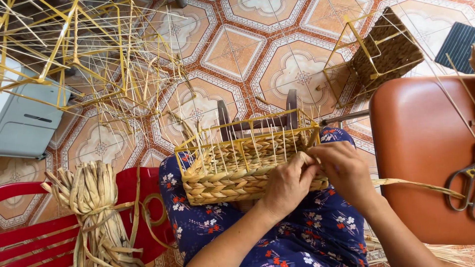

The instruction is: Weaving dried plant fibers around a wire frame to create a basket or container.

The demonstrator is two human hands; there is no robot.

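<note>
A half-woven basket (232, 168) rests on my lap: straw braid wound around a yellow wire frame with thin upright ribs. My left hand (287, 185) presses on the basket's near wall, fingers curled on the weave. Touching it, my right hand (344, 168) pinches a flat straw strand (415, 184) at the basket's right corner; the strand trails off to the right. My lap is covered by blue flowered cloth (307, 232).
A bundle of dried straw (96, 207) lies on a red plastic chair (29, 232) at lower left. Bare yellow wire frames (84, 54) stack at upper left, another partly woven frame (381, 49) at upper right. An orange seat (420, 148) with scissors (462, 190) stands right.
</note>
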